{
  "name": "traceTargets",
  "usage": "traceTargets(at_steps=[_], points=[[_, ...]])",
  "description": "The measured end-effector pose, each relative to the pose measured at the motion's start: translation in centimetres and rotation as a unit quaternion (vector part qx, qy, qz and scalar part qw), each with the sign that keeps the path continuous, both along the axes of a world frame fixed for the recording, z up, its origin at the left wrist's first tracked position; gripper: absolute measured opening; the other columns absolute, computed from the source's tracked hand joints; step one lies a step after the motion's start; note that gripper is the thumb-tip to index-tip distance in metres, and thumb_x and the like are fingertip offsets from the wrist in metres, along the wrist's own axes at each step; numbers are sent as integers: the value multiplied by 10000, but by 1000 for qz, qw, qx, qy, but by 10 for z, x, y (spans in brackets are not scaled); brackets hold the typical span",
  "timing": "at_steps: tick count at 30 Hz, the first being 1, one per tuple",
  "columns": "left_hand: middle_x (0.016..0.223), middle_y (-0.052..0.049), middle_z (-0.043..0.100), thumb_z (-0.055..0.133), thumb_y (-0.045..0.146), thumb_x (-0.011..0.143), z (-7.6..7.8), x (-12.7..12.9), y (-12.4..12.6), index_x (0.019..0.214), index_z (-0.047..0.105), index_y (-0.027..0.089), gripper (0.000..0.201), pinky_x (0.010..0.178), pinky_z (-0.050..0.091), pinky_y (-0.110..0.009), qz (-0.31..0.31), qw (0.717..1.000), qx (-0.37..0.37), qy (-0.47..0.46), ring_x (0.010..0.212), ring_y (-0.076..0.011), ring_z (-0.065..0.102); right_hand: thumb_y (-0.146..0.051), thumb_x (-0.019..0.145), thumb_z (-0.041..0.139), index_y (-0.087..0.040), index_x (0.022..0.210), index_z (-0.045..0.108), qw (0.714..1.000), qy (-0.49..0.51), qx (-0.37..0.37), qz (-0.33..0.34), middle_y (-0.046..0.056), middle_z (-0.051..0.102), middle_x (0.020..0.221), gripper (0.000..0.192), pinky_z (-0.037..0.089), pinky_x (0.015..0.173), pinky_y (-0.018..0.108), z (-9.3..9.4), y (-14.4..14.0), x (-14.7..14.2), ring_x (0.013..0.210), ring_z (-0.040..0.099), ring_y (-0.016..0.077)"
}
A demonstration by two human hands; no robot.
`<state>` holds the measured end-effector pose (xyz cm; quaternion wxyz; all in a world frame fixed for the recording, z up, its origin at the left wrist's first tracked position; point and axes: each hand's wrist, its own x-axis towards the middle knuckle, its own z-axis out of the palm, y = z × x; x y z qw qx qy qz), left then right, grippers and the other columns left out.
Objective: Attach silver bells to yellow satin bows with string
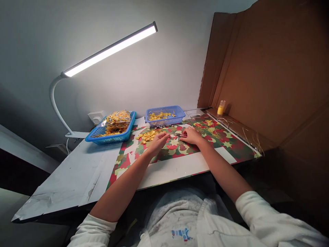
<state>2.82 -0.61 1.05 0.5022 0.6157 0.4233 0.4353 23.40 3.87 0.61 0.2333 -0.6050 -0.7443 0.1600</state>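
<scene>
Two baskets flank a half-sorted heap of gold pieces (pixel 148 136) on my worktop (pixel 77 171).
My left hand (pixel 159 140) rests loosely curled beside the loose pile; my right hand (pixel 191 136) pinches a thin dark tool (pixel 179 135). I judge the work midway: the near blue basket (pixel 110 132) holds a full bag, the far basket (pixel 165 116) only a thin layer.

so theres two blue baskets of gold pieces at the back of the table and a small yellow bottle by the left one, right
Not quite. The two blue baskets do sit at the back of the table, but the small yellow bottle stands at the far right by the cardboard wall, as the head view shows.
</scene>
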Motion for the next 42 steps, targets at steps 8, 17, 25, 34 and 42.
traceTargets(at_steps=[8,17,25,34,42], points=[[484,104,248,654,607,686,0,2,-1,762,597,165,452,426,134,-205,22,999,-18,-27,415,-52,192,-292,832,643,-151,797,666,997,-35,-34,-65,168,637,1108,147,381,919,412,-4,5,-2,1148,519,329],[482,110,215,694,583,651,1,2,-1,744,606,162,440,420,120,-203,28,998,-28,-52,416,-50,179,-248,928,430,-137,941,570,974,157,-21,-163,163,643,931,179,423,752,340,0,15,8,876,608,249],[488,109,224,684,568,648,-2,1,3,754,595,170,421,427,117,-199,52,996,-17,-74,419,-47,180,-515,928,384,-188,764,518,916,376,-134,48,-48,406,571,389,246,429,202,5,-13,-34,424,284,68],[491,107,230,675,545,662,-3,1,3,755,607,164,398,428,125,-201,47,997,-17,-67,420,-48,184,-537,878,471,-160,620,528,877,423,-202,110,-57,314,503,460,157,399,202,9,-21,-37,422,200,52],[467,105,264,687,519,678,-6,1,3,727,603,160,372,418,136,-197,37,998,-31,-44,397,-44,205,-534,865,479,-178,611,542,889,400,-194,108,-47,328,503,443,151,390,234,7,-20,-37,414,194,65]])
